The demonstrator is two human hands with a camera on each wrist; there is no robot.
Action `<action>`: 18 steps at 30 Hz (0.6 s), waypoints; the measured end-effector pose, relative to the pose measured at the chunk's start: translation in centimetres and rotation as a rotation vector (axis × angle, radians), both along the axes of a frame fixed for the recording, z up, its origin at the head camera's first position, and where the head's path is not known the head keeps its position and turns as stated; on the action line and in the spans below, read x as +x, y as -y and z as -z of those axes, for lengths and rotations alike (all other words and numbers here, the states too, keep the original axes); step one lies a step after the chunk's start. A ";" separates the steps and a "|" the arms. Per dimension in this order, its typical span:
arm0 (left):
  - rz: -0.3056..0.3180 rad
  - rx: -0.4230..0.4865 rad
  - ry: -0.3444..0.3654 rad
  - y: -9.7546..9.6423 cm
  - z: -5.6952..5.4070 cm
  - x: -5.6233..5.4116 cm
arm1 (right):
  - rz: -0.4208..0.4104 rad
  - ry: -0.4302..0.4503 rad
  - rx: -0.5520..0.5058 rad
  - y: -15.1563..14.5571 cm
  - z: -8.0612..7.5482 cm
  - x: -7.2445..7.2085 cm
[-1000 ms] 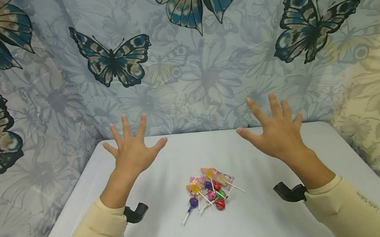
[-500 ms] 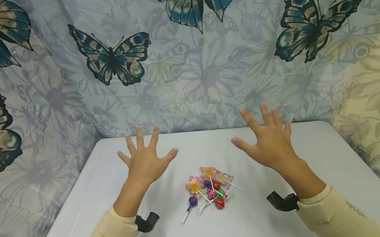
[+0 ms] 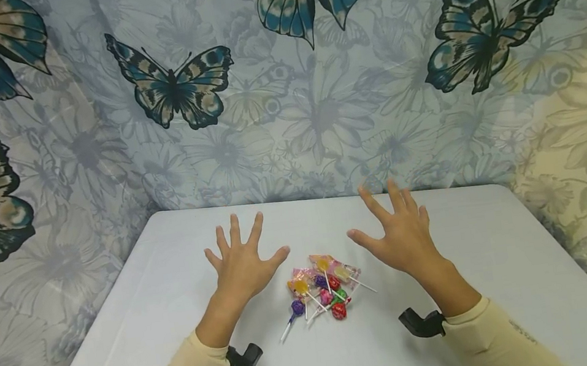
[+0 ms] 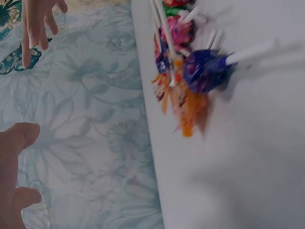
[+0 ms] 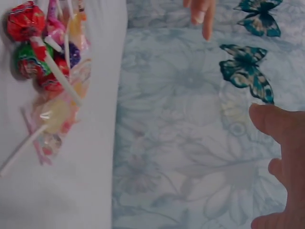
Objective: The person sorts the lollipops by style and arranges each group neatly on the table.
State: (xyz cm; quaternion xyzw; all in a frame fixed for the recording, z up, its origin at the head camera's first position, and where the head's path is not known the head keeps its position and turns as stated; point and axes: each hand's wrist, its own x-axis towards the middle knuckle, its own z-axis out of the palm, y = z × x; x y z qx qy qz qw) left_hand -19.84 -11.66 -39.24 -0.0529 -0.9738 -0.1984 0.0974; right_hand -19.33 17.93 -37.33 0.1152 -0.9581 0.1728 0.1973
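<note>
A pile of wrapped lollipops lies on the white table between the two hands. In the head view a purple lollipop (image 3: pixel 298 308) lies at its left, a red lollipop (image 3: pixel 339 310) at its near side, and an orange lollipop (image 3: pixel 301 286) in clear wrapping behind the purple one. A pale yellow lollipop (image 5: pixel 56 110) shows in the right wrist view. To the left of the pile my left hand (image 3: pixel 241 270) is raised over the table, fingers spread and holding nothing. My right hand (image 3: pixel 404 239) hovers likewise on the right, its fingers spread too. Neither hand touches a lollipop.
The white table (image 3: pixel 126 353) reaches back to a wall cloth (image 3: pixel 319 124) printed with flowers and butterflies. A black wrist mount (image 3: pixel 245 359) sits at the left sleeve, another black mount (image 3: pixel 422 322) at the right sleeve.
Both hands have moved inward and nearer to the pile, and lower in the head view, with fingers still spread. The lollipops have stayed in place.
</note>
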 end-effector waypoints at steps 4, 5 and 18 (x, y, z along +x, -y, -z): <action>0.021 0.022 0.014 -0.7 1.2 0.3 | 0.001 0.032 -0.002 0.2 1.1 0.0; 0.026 0.029 0.016 -0.8 1.5 0.3 | 0.001 0.042 -0.003 0.3 1.4 0.0; 0.056 0.040 0.085 -2.1 4.9 1.4 | -0.057 0.108 -0.064 0.8 5.6 -0.4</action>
